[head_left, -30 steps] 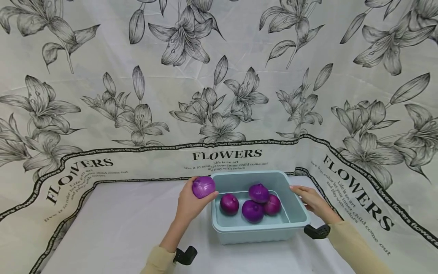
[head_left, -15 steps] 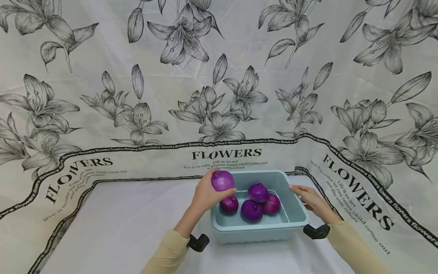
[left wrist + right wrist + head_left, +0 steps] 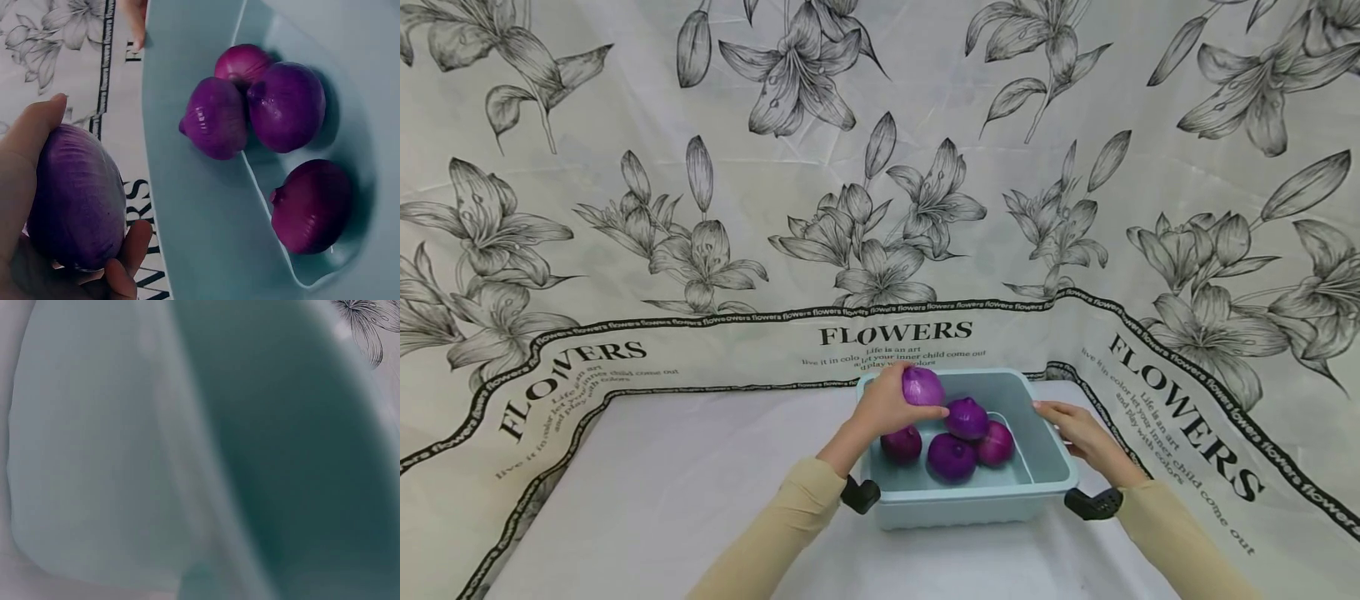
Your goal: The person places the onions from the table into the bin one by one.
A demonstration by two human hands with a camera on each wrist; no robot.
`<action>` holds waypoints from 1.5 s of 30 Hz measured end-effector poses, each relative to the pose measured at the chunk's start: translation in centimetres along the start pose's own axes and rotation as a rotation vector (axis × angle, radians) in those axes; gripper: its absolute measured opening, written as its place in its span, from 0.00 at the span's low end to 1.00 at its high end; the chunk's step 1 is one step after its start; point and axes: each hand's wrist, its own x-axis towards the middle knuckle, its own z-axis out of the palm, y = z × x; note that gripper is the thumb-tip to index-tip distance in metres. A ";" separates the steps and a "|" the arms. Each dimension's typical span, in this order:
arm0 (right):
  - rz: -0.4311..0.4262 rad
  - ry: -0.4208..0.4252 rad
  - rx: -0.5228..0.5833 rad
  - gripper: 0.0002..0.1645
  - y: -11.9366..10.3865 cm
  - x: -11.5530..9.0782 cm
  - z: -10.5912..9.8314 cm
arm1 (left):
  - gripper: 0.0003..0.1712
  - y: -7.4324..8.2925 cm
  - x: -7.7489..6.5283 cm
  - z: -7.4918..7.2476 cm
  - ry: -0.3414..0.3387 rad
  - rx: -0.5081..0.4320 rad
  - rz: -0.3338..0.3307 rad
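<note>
My left hand [image 3: 880, 408] grips a purple onion [image 3: 923, 386] above the back left part of a light blue plastic bin [image 3: 977, 493]. In the left wrist view its thumb and fingers wrap round this onion [image 3: 78, 197], which is apart from the others. Inside the bin, two dark purple onions [image 3: 967, 418] [image 3: 951, 457] and a magenta onion [image 3: 996, 443] lie clustered. Another magenta onion [image 3: 901, 445] sits at the left, partly behind my left hand. My right hand [image 3: 1086, 433] holds the bin's right rim; the right wrist view shows only the blurred bin wall [image 3: 94, 456].
The bin stands on a white cloth-covered table [image 3: 700, 483]. Behind it hangs a white curtain [image 3: 737, 192] printed with grey lilies and FLOWERS lettering. A black wrist camera [image 3: 1093, 504] sits on the right wrist and another [image 3: 861, 495] on the left.
My left hand has carried the onion rightwards, from beside the bin's left rim to over its inside. The right hand stays on the right rim, and the bin has hardly moved.
</note>
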 end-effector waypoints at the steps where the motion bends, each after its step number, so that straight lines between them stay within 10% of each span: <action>1: 0.003 0.000 -0.002 0.47 0.0 0.0 0.0 | 0.55 0.2 0.2 0.2 -0.015 0.012 0.003; 18: 0.099 0.038 -0.019 0.49 -0.5 0.6 0.1 | 0.54 1.3 2.3 2.3 -0.113 0.216 -0.086; 45: 0.083 0.033 -0.029 0.46 -0.2 0.5 0.0 | 0.51 0.2 3.5 4.8 -0.215 0.131 -0.299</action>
